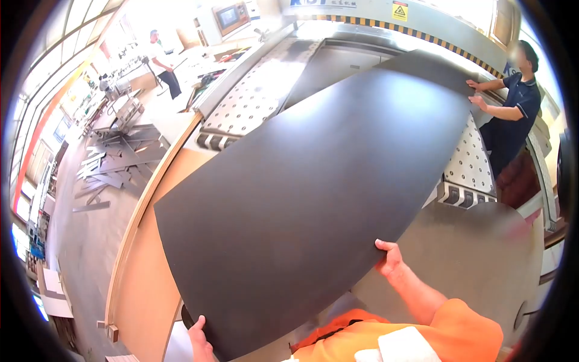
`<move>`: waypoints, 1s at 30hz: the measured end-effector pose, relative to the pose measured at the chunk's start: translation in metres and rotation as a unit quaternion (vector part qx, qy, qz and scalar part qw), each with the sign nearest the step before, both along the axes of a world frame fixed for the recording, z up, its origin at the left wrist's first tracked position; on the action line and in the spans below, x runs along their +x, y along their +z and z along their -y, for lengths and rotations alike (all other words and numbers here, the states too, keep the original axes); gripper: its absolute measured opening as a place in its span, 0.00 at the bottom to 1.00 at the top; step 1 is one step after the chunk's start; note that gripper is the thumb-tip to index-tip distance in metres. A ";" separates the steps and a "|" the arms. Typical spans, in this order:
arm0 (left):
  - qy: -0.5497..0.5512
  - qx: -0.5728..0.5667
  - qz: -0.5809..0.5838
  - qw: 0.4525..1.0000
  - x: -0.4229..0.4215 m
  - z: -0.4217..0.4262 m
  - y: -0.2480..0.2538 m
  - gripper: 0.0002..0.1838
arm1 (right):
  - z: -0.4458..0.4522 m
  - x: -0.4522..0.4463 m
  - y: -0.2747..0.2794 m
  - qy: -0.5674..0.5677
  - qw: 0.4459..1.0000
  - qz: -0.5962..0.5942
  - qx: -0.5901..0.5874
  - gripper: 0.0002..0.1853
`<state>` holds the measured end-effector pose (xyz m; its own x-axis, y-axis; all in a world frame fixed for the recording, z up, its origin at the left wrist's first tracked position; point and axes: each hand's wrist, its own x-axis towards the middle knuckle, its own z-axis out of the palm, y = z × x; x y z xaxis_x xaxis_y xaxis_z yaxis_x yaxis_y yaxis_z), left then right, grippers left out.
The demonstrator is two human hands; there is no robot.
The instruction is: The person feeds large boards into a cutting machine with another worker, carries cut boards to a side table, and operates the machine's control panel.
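A large dark grey panel (289,199) stretches from my body across to the machine, tilted across the view. My left hand (200,339) grips its near left edge, with the thumb on top. At the near right edge, my right hand (389,256) is closed on the panel, thumb up and the other fingers mostly hidden beneath. The far end overlaps the white perforated machine bed (259,90) and another dark panel (425,65). A co-worker (512,102) in a dark shirt stands at the far right, both hands by the panel's far corner.
A wooden board (142,271) with a raised edge lies under the panel's left side. A machine beam (362,24) with black-and-yellow stripes spans the back. Dark offcuts (114,166) litter the floor at left. Another person (161,63) stands in the back left.
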<state>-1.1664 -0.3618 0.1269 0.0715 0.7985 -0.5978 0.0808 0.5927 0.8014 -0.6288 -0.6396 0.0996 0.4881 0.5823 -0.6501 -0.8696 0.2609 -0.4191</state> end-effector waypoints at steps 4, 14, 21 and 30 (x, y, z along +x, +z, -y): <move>0.028 -0.025 0.034 0.999 -0.070 0.027 -0.028 0.28 | -0.012 -0.031 -0.001 0.027 1.000 0.006 0.004 0.24; 0.166 -0.144 0.056 0.974 -0.135 0.120 -0.039 0.30 | -0.030 -0.067 -0.025 0.110 0.993 -0.017 -0.026 0.24; 0.221 -0.150 0.081 0.960 -0.169 0.171 -0.029 0.28 | -0.050 -0.098 -0.016 0.187 0.979 -0.053 -0.066 0.18; 0.254 -0.077 0.016 0.964 -0.230 0.214 -0.032 0.28 | -0.060 -0.154 -0.034 0.244 0.970 -0.007 -0.026 0.31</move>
<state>-1.3968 -0.5753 0.0950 -0.2853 0.6367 -0.7164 -0.2754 0.6615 0.6976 -0.7830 -0.5798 0.0658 0.1543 0.7079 -0.6893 -0.8901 -0.2032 -0.4079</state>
